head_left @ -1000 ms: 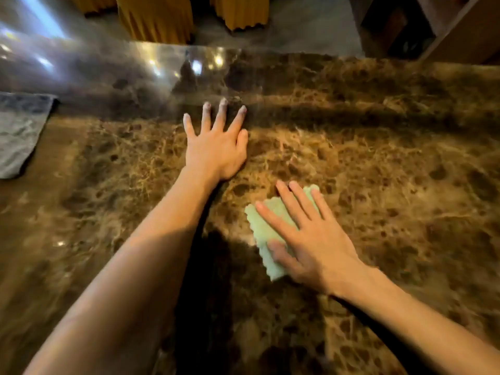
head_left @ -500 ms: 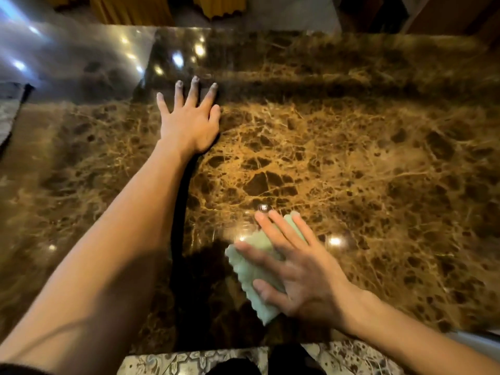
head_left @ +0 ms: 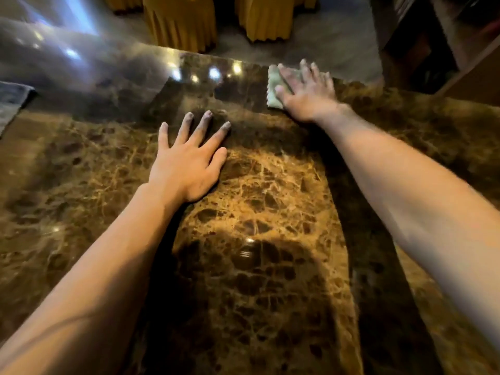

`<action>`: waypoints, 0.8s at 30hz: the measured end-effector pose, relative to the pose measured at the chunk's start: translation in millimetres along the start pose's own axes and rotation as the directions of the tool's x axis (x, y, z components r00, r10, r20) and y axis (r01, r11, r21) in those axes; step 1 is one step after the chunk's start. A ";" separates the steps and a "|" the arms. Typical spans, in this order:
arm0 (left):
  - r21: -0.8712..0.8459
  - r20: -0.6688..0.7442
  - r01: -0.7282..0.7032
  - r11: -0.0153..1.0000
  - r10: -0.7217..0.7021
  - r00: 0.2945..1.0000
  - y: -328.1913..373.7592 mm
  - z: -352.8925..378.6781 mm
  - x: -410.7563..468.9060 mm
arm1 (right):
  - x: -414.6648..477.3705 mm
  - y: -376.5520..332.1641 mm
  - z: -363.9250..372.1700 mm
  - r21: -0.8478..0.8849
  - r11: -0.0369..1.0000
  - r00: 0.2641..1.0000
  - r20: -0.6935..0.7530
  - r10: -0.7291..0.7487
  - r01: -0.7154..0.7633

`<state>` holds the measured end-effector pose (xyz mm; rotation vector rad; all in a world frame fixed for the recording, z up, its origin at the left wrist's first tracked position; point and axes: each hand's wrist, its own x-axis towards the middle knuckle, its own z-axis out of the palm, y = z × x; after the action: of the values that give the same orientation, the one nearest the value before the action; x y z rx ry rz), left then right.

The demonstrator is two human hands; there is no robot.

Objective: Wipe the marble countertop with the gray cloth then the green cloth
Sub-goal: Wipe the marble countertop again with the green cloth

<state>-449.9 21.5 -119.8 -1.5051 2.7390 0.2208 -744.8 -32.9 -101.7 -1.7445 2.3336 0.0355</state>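
The brown veined marble countertop [head_left: 270,198] fills most of the view. My right hand [head_left: 305,89] is stretched out to the far edge, its fingers flat on the pale green cloth [head_left: 273,86], pressing it against the marble. Only the cloth's left part shows beside the hand. My left hand [head_left: 189,163] lies palm down on the counter's middle with its fingers spread and straight, holding nothing. The gray cloth [head_left: 10,101] lies flat at the counter's far left, partly cut off by the frame.
Beyond the counter's far edge stand chairs with yellow pleated covers [head_left: 181,20] on a grey floor. A dark wooden cabinet [head_left: 438,41] stands at the upper right. Bright light reflections lie on the counter's far left.
My right hand has slid the green cloth from the near middle of the counter out to the far edge, to the right. My left hand has stayed flat in place.
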 end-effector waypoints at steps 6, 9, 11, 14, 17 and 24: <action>0.011 0.001 0.019 1.000 -0.019 1.000 1.7 -0.7 -1.6 | -4.3 8.4 3.5 -0.014 0.998 0.998 -0.022 -0.060 0.059; 0.023 -0.009 0.031 0.999 -0.031 0.999 3.1 -0.1 -2.8 | -69.5 3.8 17.7 -0.031 0.967 0.968 -0.001 -0.252 0.252; 0.030 0.007 0.031 0.999 -0.032 0.999 3.8 -1.8 -1.7 | -131.3 -0.7 32.4 -0.078 0.924 0.927 0.019 -0.374 0.374; 0.046 0.023 0.045 0.998 -0.046 0.999 5.8 -4.7 -4.4 | -239.8 -11.2 55.3 -0.070 0.832 0.835 0.046 -0.548 0.550; 0.046 0.037 0.051 0.998 -0.052 0.998 8.3 -7.0 -6.5 | -341.9 -20.0 71.4 -0.015 0.719 0.717 0.086 -0.691 0.695; 0.020 0.074 0.035 0.999 -0.037 0.997 12.5 -16.1 -8.0 | -459.7 -20.8 100.8 0.030 0.599 0.594 0.088 -0.799 0.801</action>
<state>-455.1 32.8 -101.8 -1.5088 2.6475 0.2452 -585.7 410.5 -107.7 -2.5650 1.2673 -0.0215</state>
